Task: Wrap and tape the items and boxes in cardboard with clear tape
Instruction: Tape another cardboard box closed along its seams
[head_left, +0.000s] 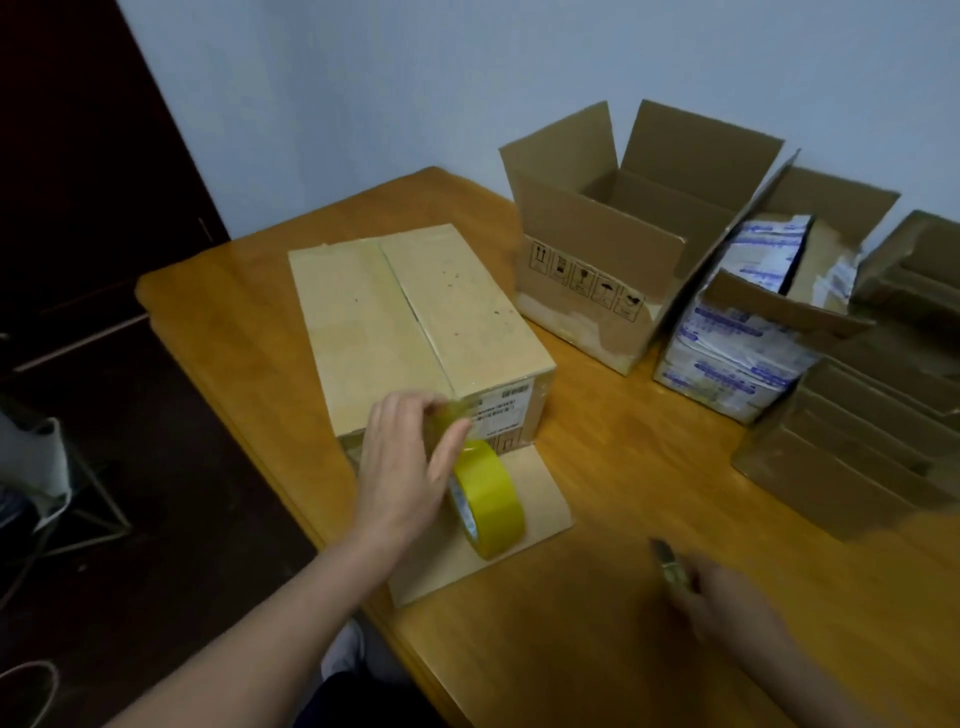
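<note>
Since left hand (405, 467) pinches tape (448, 415) onto the box (415, 317) near end, roll (488, 499) just below, I reckon it'll wrinkle if right hand (727, 597), fingers curled round a blurry cutter (669, 562), slips.

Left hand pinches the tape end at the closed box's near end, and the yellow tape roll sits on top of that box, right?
No. The head view shows the yellow tape roll standing on edge on the cardboard sheet in front of the closed box, not on top. The left hand does pinch the tape end there.
</note>
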